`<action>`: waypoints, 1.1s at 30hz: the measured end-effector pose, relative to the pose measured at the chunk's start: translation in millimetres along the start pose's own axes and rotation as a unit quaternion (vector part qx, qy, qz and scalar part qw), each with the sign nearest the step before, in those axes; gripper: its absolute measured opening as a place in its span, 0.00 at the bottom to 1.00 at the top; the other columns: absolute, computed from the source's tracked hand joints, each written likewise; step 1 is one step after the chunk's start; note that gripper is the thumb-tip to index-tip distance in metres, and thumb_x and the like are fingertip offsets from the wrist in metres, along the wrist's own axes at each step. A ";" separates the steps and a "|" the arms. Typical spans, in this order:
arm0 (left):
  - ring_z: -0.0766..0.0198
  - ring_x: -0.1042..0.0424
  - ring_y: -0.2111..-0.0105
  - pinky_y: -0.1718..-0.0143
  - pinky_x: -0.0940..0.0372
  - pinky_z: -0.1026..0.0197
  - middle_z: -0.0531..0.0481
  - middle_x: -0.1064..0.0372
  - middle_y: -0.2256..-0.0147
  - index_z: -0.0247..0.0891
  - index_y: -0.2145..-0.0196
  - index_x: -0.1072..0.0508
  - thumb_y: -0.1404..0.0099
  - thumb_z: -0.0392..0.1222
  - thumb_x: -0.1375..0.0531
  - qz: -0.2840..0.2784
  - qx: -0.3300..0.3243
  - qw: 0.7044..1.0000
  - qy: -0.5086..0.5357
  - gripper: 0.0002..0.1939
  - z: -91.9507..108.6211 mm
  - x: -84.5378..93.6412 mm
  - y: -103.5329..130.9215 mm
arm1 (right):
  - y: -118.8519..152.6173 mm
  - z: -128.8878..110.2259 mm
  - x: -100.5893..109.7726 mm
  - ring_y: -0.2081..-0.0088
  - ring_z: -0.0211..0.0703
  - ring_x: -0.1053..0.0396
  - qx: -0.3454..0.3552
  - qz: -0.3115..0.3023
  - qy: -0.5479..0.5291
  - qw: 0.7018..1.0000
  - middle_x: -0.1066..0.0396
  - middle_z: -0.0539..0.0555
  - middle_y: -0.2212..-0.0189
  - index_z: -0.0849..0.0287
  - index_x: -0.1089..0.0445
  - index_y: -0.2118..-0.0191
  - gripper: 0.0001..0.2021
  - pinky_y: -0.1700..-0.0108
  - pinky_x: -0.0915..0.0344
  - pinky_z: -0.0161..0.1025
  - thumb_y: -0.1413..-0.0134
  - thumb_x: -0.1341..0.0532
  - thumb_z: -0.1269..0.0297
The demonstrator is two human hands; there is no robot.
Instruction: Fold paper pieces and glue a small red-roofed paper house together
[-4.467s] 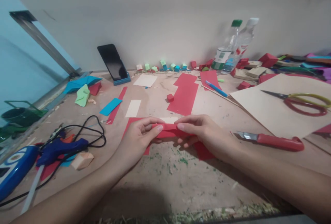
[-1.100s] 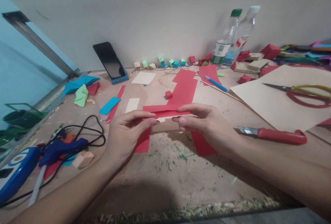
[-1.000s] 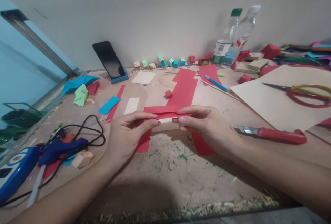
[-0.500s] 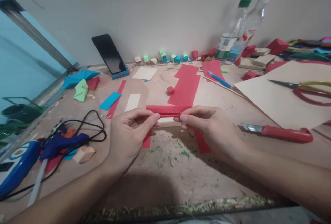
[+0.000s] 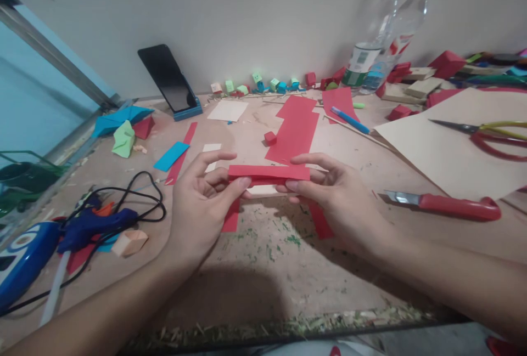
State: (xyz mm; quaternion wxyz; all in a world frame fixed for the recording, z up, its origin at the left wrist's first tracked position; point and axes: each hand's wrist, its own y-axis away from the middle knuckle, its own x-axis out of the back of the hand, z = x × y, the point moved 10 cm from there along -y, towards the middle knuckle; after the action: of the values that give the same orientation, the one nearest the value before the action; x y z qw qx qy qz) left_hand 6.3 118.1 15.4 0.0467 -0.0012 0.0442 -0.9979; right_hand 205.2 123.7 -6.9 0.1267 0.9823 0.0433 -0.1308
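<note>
A folded red paper strip [image 5: 268, 173] is stretched level between my two hands, just above the table. My left hand [image 5: 201, 197] pinches its left end between the thumb and a lower finger, with the index finger raised off it. At the right end my right hand [image 5: 341, 197] grips the strip with the thumb in front, its index finger also lifted. A pale strip [image 5: 263, 191] shows right below the red one. Red paper pieces [image 5: 231, 218] lie partly under both hands. Beyond them are a small red cube [image 5: 270, 138] and red sheets [image 5: 294, 136].
To the left are a blue glue gun [image 5: 94, 227], its black cable and a phone [image 5: 168, 79] on a stand. To the right lie a red-handled knife [image 5: 457, 207], scissors [image 5: 489, 135] on a cream sheet [image 5: 432, 150] and a blue pen [image 5: 349, 120]. Bottles [image 5: 362, 60] stand behind.
Both index fingers have lifted away from the red strip, and more of its upper face shows. The thumbs stay on its lower edge. The camera view has shifted slightly.
</note>
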 end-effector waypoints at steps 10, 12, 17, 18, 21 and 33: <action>0.65 0.21 0.74 0.70 0.24 0.66 0.54 0.20 0.72 0.40 0.52 0.21 0.40 0.41 0.27 -0.038 0.047 0.998 0.019 0.18 -10.6 0.4 -7.1 | -4.7 -0.9 4.9 0.67 0.41 0.19 0.003 0.001 0.023 1.000 0.17 0.52 0.70 0.58 0.22 0.67 0.09 0.63 0.24 0.34 0.55 0.25 0.71; 0.65 0.21 0.73 0.70 0.24 0.66 0.52 0.19 0.71 0.38 0.55 0.19 0.40 0.42 0.26 -0.074 0.091 0.992 0.046 0.16 -20.0 -8.1 -6.8 | -4.8 0.7 3.9 0.67 0.40 0.20 0.000 -0.006 0.015 1.000 0.18 0.52 0.69 0.58 0.22 0.66 0.09 0.63 0.24 0.34 0.55 0.25 0.71; 0.62 0.20 0.72 0.67 0.22 0.62 0.43 0.18 0.70 0.31 0.67 0.17 0.40 0.41 0.28 -0.119 0.135 0.982 0.051 0.09 -30.9 -20.2 -3.0 | -4.4 3.8 -2.9 0.67 0.37 0.22 -0.010 -0.029 0.009 0.999 0.18 0.52 0.68 0.60 0.22 0.65 0.09 0.65 0.27 0.31 0.53 0.26 0.72; 0.61 0.20 0.73 0.68 0.23 0.62 0.43 0.18 0.70 0.31 0.67 0.17 0.40 0.41 0.28 -0.117 0.135 0.983 0.052 0.08 -31.1 -20.1 -2.7 | -4.3 5.3 -5.0 0.66 0.37 0.22 -0.017 -0.035 0.002 0.999 0.18 0.53 0.67 0.60 0.21 0.64 0.09 0.65 0.27 0.30 0.53 0.26 0.72; 0.62 0.20 0.72 0.68 0.23 0.63 0.44 0.17 0.69 0.32 0.65 0.17 0.39 0.39 0.29 -0.112 0.127 0.984 0.055 0.06 -29.9 -19.7 -2.2 | -3.1 16.6 -15.8 0.63 0.39 0.21 -0.066 -0.081 -0.024 0.994 0.18 0.56 0.63 0.61 0.21 0.61 0.09 0.65 0.26 0.29 0.49 0.26 0.69; 0.63 0.20 0.75 0.69 0.23 0.64 0.46 0.19 0.74 0.32 0.70 0.17 0.38 0.37 0.32 -0.166 0.153 0.974 0.009 0.05 -37.5 -32.4 2.6 | 1.1 24.9 -24.7 0.73 0.39 0.21 -0.086 -0.120 0.014 0.989 0.19 0.60 0.72 0.67 0.19 0.69 0.06 0.69 0.25 0.30 0.44 0.34 0.73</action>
State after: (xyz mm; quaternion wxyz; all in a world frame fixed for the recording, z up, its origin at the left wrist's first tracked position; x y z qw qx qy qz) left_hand 38.5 121.8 -22.1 -0.1207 0.0076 -0.1089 -0.9867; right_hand 175.5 114.8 -23.3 0.1935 0.9571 0.1741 -0.1270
